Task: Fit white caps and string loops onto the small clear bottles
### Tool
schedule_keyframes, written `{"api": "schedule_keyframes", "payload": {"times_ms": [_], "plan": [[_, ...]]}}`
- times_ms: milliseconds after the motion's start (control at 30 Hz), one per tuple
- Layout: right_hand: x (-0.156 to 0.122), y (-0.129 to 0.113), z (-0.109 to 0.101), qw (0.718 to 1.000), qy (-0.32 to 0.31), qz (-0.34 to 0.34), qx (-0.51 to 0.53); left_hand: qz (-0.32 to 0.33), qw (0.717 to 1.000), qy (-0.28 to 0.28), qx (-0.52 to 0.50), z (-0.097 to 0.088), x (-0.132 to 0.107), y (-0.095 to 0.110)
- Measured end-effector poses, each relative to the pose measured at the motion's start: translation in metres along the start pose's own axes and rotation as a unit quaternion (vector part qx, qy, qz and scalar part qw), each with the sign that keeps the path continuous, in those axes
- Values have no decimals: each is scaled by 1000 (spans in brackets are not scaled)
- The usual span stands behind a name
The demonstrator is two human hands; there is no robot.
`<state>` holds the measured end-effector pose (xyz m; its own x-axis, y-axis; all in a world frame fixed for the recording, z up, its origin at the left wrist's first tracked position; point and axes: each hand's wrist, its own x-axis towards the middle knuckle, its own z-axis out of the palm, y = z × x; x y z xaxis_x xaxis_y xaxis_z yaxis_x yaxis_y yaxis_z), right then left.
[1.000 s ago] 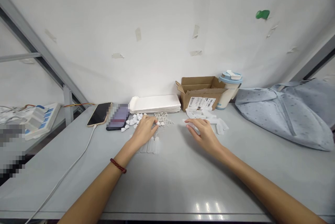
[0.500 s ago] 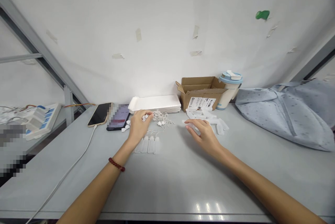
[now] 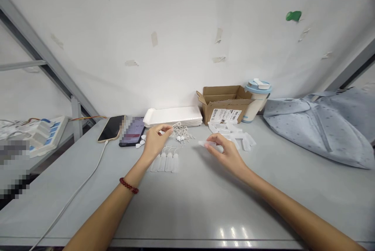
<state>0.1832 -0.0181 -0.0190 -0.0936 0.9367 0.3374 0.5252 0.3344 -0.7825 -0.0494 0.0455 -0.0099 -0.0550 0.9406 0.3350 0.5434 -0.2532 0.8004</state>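
Observation:
My left hand (image 3: 157,138) pinches a thin white string loop (image 3: 177,124) between thumb and fingertips. Just right of it lies a tangled pile of white strings (image 3: 185,132) with small white tips. My right hand (image 3: 225,150) is closed around a small translucent plastic tube (image 3: 202,143), its narrow end pointing left. Behind that hand, more translucent tubes (image 3: 247,141) are heaped loosely. Below my left hand, several tubes with string loops at their tops (image 3: 168,162) lie side by side in a row, partly hidden by my wrist.
A stack of white envelopes (image 3: 174,115), an open cardboard box (image 3: 224,106) and a blue-lidded cup (image 3: 255,100) stand along the wall. Two phones (image 3: 111,128) lie left, one with a white cable (image 3: 88,182). A pale blue fabric bag (image 3: 316,129) covers the right side.
My right hand has closed on a tube and drawn it slightly off the heap. My left hand has lifted a string loop a little from the pile.

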Motion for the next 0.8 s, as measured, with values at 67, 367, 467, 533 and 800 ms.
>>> {"api": "schedule_keyframes", "payload": {"times_ms": [67, 367, 467, 533, 800], "plan": [[0, -4, 0, 998, -19, 21, 49, -7, 999, -17, -33, 2, -3, 3], [0, -1, 2, 986, -31, 49, 155, -28, 988, -97, -113, 6, -16, 19], [-2, -1, 3, 990, -34, 25, 131, -15, 988, -118, -101, 7, -19, 21], [-3, -2, 4, 993, -50, 6, 105, -8, 987, -132, -95, 8, -20, 21], [-7, -3, 7, 995, -76, -55, 25, 26, 987, -148, -61, 12, -25, 25]]}}
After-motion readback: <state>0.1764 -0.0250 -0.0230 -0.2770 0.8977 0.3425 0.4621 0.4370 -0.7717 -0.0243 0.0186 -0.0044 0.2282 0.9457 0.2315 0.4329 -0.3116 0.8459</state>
